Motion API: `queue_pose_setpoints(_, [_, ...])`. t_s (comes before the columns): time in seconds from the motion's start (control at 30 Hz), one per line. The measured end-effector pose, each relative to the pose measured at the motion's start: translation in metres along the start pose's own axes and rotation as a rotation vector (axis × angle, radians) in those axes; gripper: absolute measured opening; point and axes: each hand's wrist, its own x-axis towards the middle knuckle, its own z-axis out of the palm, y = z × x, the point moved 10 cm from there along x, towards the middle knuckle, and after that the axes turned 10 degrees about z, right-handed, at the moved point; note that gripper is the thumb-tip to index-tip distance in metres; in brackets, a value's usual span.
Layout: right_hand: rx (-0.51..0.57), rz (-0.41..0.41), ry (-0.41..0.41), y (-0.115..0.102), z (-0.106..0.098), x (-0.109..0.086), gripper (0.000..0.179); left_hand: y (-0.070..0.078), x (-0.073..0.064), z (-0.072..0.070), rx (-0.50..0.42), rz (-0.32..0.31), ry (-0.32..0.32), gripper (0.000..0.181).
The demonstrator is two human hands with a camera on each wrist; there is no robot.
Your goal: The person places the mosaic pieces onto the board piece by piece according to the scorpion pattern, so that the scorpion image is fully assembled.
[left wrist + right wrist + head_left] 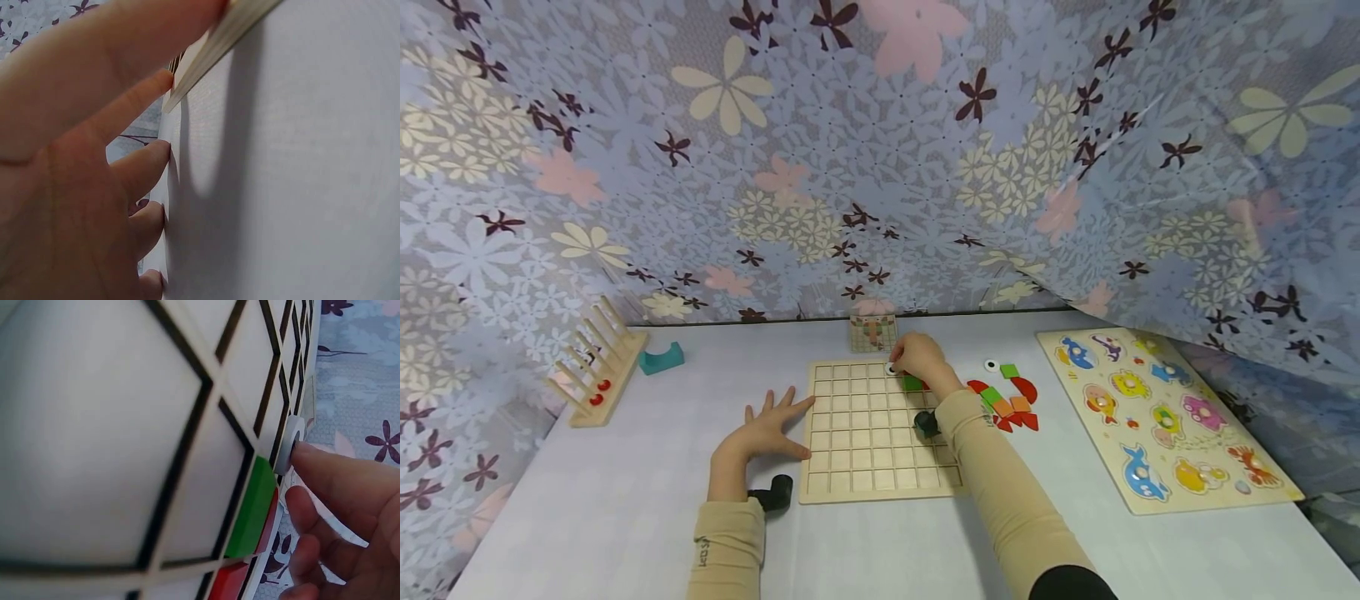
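A square wooden grid board (861, 457) lies on the table between the hands. My right hand (919, 357) is at its far edge, holding a round white piece with a dark centre (891, 368). In the right wrist view, one fingertip is on the face of that white piece (287, 445), close over the grid, with the other fingers bent beside it. A green block (253, 509) and red blocks (229, 582) sit in cells near it. My left hand (767, 432) lies with fingers spread, thumb and index fingertip at the board's left edge.
Loose red, green and orange pieces (1003, 406) and another round white piece (992, 365) lie right of the board. A small pattern card (873, 333) stands behind it. An animal puzzle board (1150, 417) is far right; a peg rack (613, 367) and teal block (662, 358) are left.
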Motion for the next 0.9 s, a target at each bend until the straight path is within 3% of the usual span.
queue_pose_setpoints(0.2, [-0.070,0.044,0.021,0.002,-0.004,-0.002,0.007,-0.001,0.001,-0.001,0.007,-0.005,0.001,0.093])
queue_pose_setpoints(0.47, [-0.066,0.031,0.035,0.000,-0.005,-0.004,0.011,-0.001,0.000,-0.002,0.010,-0.003,0.004,0.093])
queue_pose_setpoints(0.73, [0.128,-0.043,0.025,0.004,-0.016,-0.011,0.016,-0.003,0.001,-0.001,0.008,-0.001,0.003,0.093])
queue_pose_setpoints(0.9, [0.219,-0.027,0.036,0.021,-0.025,-0.020,0.017,-0.003,0.001,0.000,0.001,0.000,0.007,0.093])
